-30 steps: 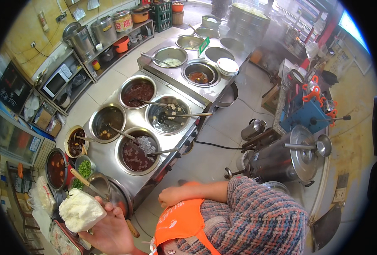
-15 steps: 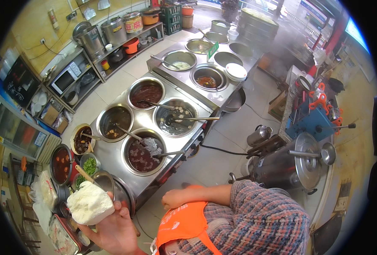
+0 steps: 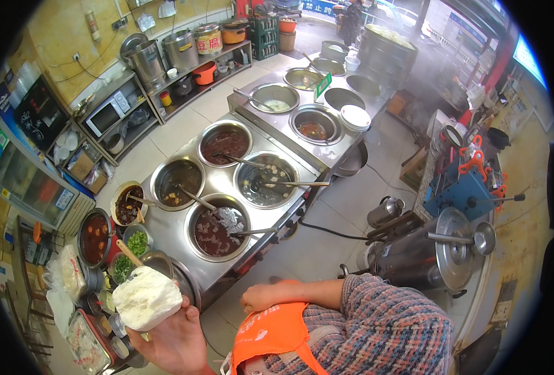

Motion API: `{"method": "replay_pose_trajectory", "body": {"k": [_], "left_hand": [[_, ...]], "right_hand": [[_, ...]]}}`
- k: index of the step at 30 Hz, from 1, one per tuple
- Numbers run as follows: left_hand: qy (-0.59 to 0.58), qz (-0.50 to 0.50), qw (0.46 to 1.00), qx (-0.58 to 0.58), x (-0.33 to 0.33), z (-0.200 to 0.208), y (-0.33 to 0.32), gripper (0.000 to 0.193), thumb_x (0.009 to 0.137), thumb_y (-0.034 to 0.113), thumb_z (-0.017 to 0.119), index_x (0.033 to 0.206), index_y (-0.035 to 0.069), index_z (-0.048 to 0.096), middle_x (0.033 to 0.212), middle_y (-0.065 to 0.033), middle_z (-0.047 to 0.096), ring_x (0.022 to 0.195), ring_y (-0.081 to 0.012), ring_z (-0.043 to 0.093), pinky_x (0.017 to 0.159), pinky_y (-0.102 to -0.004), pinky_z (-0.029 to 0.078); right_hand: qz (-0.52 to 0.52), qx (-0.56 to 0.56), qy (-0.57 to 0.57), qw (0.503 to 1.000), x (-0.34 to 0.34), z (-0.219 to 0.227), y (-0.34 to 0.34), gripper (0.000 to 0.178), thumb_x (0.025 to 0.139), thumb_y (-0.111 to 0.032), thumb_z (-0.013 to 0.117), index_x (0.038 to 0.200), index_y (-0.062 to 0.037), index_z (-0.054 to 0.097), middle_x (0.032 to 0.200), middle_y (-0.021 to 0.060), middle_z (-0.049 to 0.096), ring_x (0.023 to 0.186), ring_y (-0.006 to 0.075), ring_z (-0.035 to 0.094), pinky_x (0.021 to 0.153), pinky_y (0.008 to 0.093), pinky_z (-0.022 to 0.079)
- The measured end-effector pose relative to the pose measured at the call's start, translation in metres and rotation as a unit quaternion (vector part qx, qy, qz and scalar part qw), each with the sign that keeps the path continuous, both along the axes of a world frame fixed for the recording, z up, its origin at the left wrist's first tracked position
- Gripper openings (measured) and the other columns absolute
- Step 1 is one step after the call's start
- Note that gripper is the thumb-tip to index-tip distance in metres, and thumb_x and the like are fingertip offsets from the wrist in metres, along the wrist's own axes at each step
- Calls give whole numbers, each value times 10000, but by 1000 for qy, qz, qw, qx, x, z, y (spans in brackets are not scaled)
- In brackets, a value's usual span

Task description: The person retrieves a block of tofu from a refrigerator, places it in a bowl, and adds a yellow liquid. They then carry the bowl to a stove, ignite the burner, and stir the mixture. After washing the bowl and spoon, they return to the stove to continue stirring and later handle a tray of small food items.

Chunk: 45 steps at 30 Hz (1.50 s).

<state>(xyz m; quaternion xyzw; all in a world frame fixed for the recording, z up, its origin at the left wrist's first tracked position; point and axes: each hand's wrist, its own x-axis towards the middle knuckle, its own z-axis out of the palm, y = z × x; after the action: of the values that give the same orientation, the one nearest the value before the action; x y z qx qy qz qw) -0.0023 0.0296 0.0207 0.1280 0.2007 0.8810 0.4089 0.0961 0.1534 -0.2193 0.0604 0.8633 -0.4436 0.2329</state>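
My left hand (image 3: pixel 180 340) is low at the left, palm up, with its fingers closed round the lower edge of a pale white block (image 3: pixel 145 300). The block's upper face is rough and crumbly, its lower part smoother; I cannot tell its kind. Behind it a wooden handle (image 3: pixel 129 253) leans over a steel pot (image 3: pixel 158 264). My right hand (image 3: pixel 261 297) is curled in front of the orange apron (image 3: pixel 270 328). Its forearm crosses from the right, and whatever its fingers enclose is hidden.
A steel counter (image 3: pixel 164 225) holds several sunken pots with ladles. Bowls of chopped greens (image 3: pixel 136 244) and a red-rimmed pot of red broth (image 3: pixel 94 239) stand beside it. To my right are a large lidded pot (image 3: pixel 414 259) and a blue machine (image 3: pixel 455 187). Steam rises near stacked steamers (image 3: pixel 386 59).
The whole view has shifted a little, so the counter sits further right and lower. My left hand still holds the white block, and my right hand stays curled at the apron.
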Motion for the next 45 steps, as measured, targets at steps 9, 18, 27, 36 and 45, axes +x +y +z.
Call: {"method": "replay_pose_trajectory", "body": {"k": [9, 18, 27, 36, 45], "left_hand": [[-13, 6, 1000, 10, 1, -4, -4, 683, 878, 428, 575, 1439, 169, 285, 1390, -276, 350, 1036, -353, 524, 845, -426, 442], [-40, 39, 998, -27, 3, -14, -8, 666, 842, 439, 610, 1399, 177, 353, 1306, -195, 442, 947, -283, 469, 809, -381, 413], [-41, 46, 998, -6, 6, -11, -7, 654, 843, 432, 611, 1391, 176, 362, 1320, -143, 452, 1052, -273, 466, 855, -409, 378], [-45, 32, 998, 16, 2, -19, -11, 636, 856, 453, 587, 1391, 191, 366, 1306, -145, 458, 1068, -295, 457, 852, -416, 390], [-39, 16, 999, 21, -2, -22, -13, 678, 853, 439, 586, 1419, 185, 312, 1436, -68, 357, 1276, -367, 378, 958, -499, 429]], "right_hand": [[-8, -8, -1, 1000, 3, 7, 2, 308, 775, -252, 583, 979, -46, 689, 965, 192, 664, 918, 343, 633, 811, 431, 494], [2, -8, -15, 1000, 5, 9, 3, 311, 788, -261, 585, 991, -49, 686, 971, 189, 665, 923, 346, 631, 821, 432, 490], [-8, -13, -8, 1000, 5, 10, 4, 305, 801, -258, 586, 997, -46, 685, 972, 193, 664, 924, 347, 630, 827, 430, 486], [-8, -2, -2, 1000, 5, 1, 1, 301, 796, -259, 583, 982, -46, 687, 961, 196, 663, 911, 353, 630, 820, 434, 486], [-6, -8, -1, 1000, 4, -1, 0, 298, 795, -265, 582, 974, -52, 690, 955, 194, 664, 909, 353, 629, 817, 434, 487]]}}
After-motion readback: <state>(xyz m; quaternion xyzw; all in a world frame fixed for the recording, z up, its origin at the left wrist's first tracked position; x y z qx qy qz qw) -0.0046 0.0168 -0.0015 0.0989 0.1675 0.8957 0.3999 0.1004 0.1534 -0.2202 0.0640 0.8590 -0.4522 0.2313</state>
